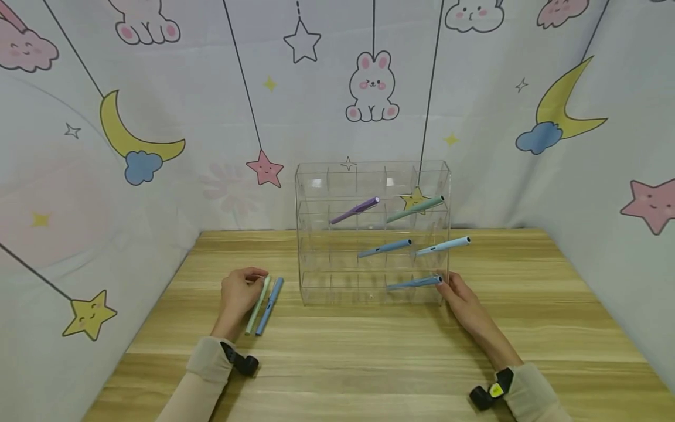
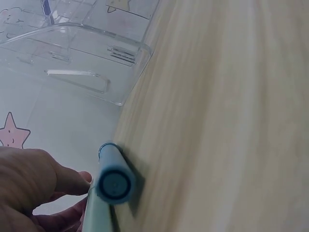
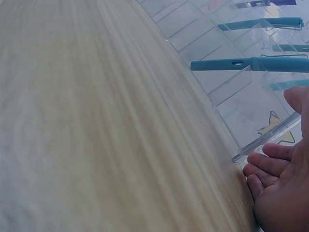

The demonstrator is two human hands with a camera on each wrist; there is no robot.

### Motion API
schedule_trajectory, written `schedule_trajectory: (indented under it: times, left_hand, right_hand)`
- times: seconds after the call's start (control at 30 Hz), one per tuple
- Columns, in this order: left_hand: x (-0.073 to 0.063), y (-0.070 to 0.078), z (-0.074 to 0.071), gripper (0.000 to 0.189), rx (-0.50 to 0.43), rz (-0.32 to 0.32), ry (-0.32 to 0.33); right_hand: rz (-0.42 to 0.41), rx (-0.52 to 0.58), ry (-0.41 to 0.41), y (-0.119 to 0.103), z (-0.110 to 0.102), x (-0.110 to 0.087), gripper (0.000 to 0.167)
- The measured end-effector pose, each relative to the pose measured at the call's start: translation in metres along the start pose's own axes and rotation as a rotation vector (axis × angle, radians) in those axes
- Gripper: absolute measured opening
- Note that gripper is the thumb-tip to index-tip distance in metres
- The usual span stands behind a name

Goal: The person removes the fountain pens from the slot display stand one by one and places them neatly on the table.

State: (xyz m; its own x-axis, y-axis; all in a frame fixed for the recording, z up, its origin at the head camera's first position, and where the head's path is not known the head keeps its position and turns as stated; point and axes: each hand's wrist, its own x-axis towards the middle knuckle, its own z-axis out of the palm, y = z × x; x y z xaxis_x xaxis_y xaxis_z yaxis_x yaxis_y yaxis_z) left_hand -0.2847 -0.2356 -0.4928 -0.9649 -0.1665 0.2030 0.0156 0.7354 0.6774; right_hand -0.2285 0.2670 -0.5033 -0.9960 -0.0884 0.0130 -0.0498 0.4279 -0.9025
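My left hand (image 1: 239, 296) pinches a light green pen (image 1: 257, 308) between thumb and fingers near its far end, low over the table. Right beside it lies a blue pen (image 1: 270, 306), whose round end faces the camera in the left wrist view. The right hand (image 1: 469, 308) holds the lower right side of a clear compartment rack (image 1: 299, 246), thumb at the front edge and fingers along the outside wall. Just by that thumb, a blue pen (image 1: 413, 283) sticks out of a bottom-row compartment.
Higher in the rack, a purple pen (image 1: 355, 211), a green pen (image 1: 416, 209), a blue pen (image 1: 385, 248) and a pale blue pen (image 1: 444, 245) jut forward, tilted. Behind the wooden table (image 1: 348, 363) hangs a printed curtain (image 1: 221, 117).
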Motion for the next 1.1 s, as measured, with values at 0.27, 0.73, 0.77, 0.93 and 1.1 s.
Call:
schedule_trajectory:
  times: [0.27, 0.73, 0.77, 0.93, 1.1]
  left_hand:
    - [0.002, 0.004, 0.002, 0.024, -0.001, 0.034, 0.012]
    - [-0.020, 0.117, -0.020, 0.024, -0.207, 0.360, 0.211]
    - [-0.021, 0.123, -0.020, 0.023, -0.218, 0.391, 0.223]
    - [-0.021, 0.143, -0.014, 0.023, -0.254, 0.512, 0.251]
    - [-0.018, 0.159, -0.006, 0.026, -0.290, 0.583, 0.247]
  right_hand:
    - [-0.014, 0.015, -0.009, -0.001, -0.001, 0.000, 0.060]
    - [-0.016, -0.003, 0.009, -0.002, 0.002, -0.001, 0.057]
    - [-0.016, 0.000, 0.012, -0.002, 0.002, -0.001, 0.057]
    - [-0.007, -0.011, 0.016, -0.003, 0.002, -0.001, 0.057]
    - [-0.012, -0.014, 0.015, -0.004, 0.001, -0.001, 0.056]
